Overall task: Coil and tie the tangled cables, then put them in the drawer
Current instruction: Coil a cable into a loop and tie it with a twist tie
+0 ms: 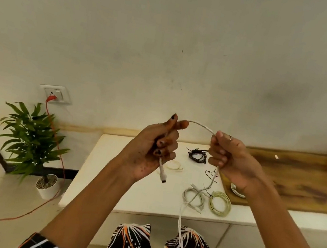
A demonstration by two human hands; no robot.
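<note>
White cable (201, 125) is gripped by both fists, left hand (154, 150) near the plug end, right hand (229, 157) further along; held above the white table (128, 182). The slack tail hangs across the lap, may snag the coiled cables (219, 203) or kink if pulled tight.

Head view: sitting at the person's head, looking forward and down, wide-angle.
Near field: both hands, left hand (152, 149) and right hand (231, 159), filling centre frame, close.
Beyond the fingers: white table (127, 186) lying below, wall (171, 40) rising behind.
Shared coverage: single view only.
</note>
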